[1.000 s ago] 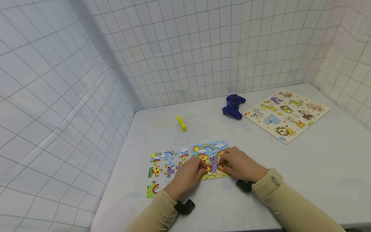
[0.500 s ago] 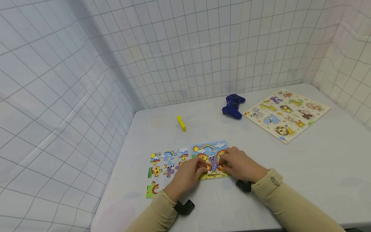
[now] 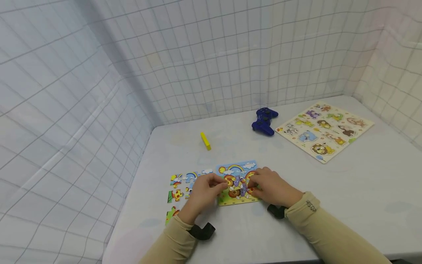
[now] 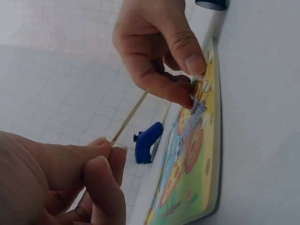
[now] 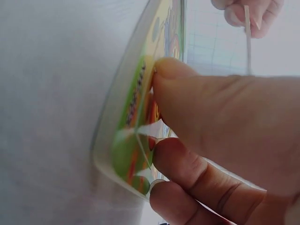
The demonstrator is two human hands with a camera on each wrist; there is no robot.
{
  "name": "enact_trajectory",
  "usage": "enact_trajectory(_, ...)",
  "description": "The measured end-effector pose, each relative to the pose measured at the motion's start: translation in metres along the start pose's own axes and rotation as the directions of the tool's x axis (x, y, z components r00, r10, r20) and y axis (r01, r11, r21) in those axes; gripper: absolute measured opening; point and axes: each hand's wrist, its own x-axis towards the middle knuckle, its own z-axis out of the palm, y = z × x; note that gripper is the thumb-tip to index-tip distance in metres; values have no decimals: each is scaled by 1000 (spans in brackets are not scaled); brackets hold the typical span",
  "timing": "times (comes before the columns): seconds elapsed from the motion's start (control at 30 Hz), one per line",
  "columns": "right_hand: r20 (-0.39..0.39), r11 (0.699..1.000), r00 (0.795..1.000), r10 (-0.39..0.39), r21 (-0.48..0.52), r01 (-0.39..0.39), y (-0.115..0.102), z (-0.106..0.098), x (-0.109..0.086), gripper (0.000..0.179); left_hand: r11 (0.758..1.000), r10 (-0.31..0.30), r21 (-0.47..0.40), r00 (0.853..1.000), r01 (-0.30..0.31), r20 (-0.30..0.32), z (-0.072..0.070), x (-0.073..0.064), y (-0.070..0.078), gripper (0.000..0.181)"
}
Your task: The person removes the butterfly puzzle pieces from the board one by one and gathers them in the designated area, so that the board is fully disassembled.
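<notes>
Pinched between left thumb and fingers, a thin jigsaw puzzle piece (image 4: 130, 118) appears edge-on in the left wrist view. The left hand (image 3: 205, 189) holds it just above the butterfly puzzle board (image 3: 227, 200). In the head view that piece shows part of a purple butterfly body, tilted off the board. The right hand (image 3: 271, 185) stays at the board's lower right corner, thumb and fingertips bent around a puzzle piece (image 5: 151, 110) there; its fingertips touch the surface. How firmly that piece is gripped is hidden.
Several loose puzzle pieces (image 3: 175, 195) lie left of the board, partly behind the left hand. A yellow block (image 3: 206, 141) lies farther back. A blue game controller (image 3: 264, 121) and an animal puzzle board (image 3: 298, 143) lie at the back right. Checked fabric surrounds the white table.
My left hand has moved left and up, lifting a puzzle piece off the board. Printed butterfly art now shows beneath it. The right hand stays almost in place.
</notes>
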Motion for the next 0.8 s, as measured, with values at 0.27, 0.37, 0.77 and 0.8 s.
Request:
enact_trajectory(0.27, -5, 1000, 1000, 4, -1, -4, -1, -1, -1, 9, 987, -56, -154, 998, 50, -31, -6, 1, 4, 14)
enact_trajectory(0.37, -4, 1000, 1000, 8, -2, -8, -1, -1, -1, 9, 985, -55, -166, 998, 48, -38, -7, 1, 5, 16)
enact_trajectory(0.77, 6, 1000, 1000, 14, 15, -14, -1, 0, 0, 11, 979, -84, -187, 996, 77, -30, -11, -1, 4, 17)
enact_trajectory(0.8, 9, 1000, 1000, 16, 14, -16, -1, 0, 0, 10, 979, -85, -189, 996, 77, -32, -12, -1, 4, 17)
